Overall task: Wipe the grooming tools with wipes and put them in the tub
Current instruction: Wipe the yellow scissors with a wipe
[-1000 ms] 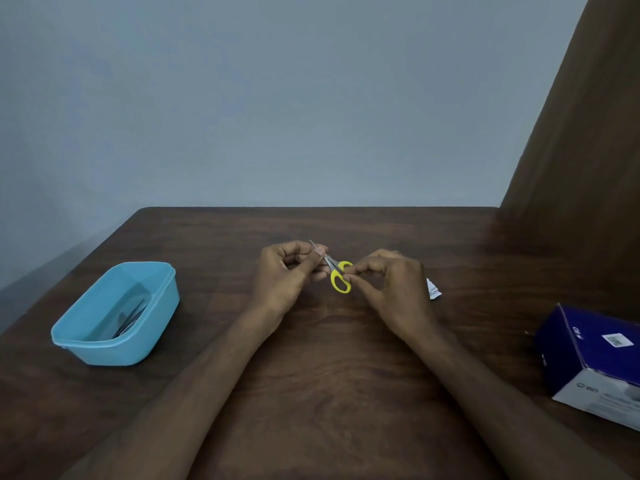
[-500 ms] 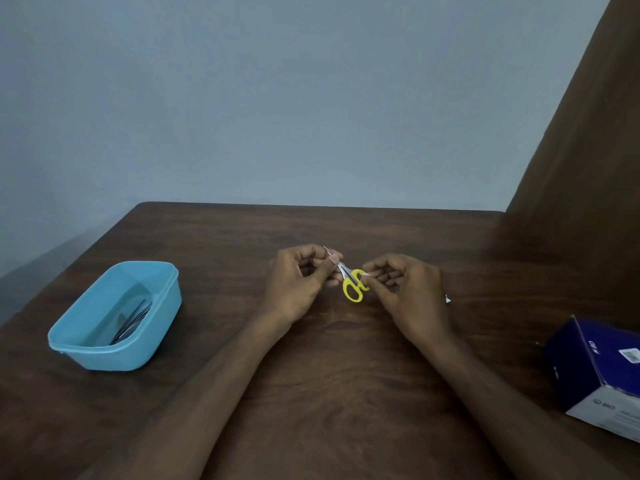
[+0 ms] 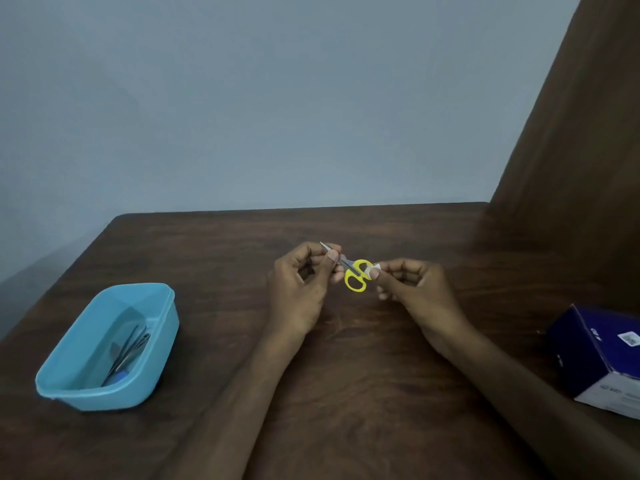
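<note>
Small scissors (image 3: pixel 354 276) with yellow handles and steel blades hang just above the middle of the dark wooden table (image 3: pixel 346 375). My left hand (image 3: pixel 300 289) pinches the blades near their tip between thumb and fingers. My right hand (image 3: pixel 412 289) pinches a small white wipe (image 3: pixel 374 269) and presses it against the upper yellow handle ring. A light blue plastic tub (image 3: pixel 166 327) stands at the table's left, with several slim metal grooming tools (image 3: pixel 126 351) lying inside.
A dark blue and white cardboard box (image 3: pixel 602 355) sits at the table's right edge. A brown wooden panel (image 3: pixel 571 150) rises at the right behind the table. A grey wall stands behind the table's far edge.
The wipe in my right hand has slid outward along the yellow handle ring. My left hand keeps its pinch on the blades. The camera view has drifted slightly.
</note>
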### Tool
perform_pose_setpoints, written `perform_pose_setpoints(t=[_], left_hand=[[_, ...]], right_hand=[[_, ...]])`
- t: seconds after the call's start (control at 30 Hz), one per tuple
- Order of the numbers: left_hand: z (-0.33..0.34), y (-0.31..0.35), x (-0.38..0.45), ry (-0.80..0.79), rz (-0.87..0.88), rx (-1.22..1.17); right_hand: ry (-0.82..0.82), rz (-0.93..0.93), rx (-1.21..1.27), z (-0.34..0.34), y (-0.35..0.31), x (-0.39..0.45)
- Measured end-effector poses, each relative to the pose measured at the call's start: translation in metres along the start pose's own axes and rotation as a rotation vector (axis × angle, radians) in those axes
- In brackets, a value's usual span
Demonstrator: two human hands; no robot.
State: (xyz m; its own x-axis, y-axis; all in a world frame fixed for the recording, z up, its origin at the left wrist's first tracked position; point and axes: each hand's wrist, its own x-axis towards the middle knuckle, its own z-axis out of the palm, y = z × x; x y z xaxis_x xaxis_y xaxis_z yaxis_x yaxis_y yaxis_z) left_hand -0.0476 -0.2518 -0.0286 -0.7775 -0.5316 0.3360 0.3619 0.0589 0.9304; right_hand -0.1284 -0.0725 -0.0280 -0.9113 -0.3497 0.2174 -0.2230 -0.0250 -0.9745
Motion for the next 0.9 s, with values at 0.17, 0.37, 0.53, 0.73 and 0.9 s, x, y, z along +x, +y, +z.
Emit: perform_pose_setpoints(t=[0.17, 0.37, 0.53, 0.73, 0.9], left_hand=[[0.000, 0.001, 0.000, -0.092, -0.077, -0.090], [-0.004, 0.006, -0.004, -0.090, -0.077, -0.101], [-0.007, 0.006, 0.001, -0.030, -0.054, -0.044], [-0.007, 0.004, 0.001, -0.043, -0.046, 0.045], [-0.009, 0.009, -0.004, -0.007, -0.063, 0.109]], right_hand=[[-0.129, 0.001, -0.015, 0.000, -0.002, 0.001], [-0.196, -0.080, -0.014, 0.003, -0.009, -0.002], [-0.109, -0.262, -0.341, 0.006, 0.006, 0.002], [-0.118, -0.199, -0.182, 0.004, 0.004, 0.003], [0.043, -0.498, -0.359, 0.008, 0.001, 0.001]])
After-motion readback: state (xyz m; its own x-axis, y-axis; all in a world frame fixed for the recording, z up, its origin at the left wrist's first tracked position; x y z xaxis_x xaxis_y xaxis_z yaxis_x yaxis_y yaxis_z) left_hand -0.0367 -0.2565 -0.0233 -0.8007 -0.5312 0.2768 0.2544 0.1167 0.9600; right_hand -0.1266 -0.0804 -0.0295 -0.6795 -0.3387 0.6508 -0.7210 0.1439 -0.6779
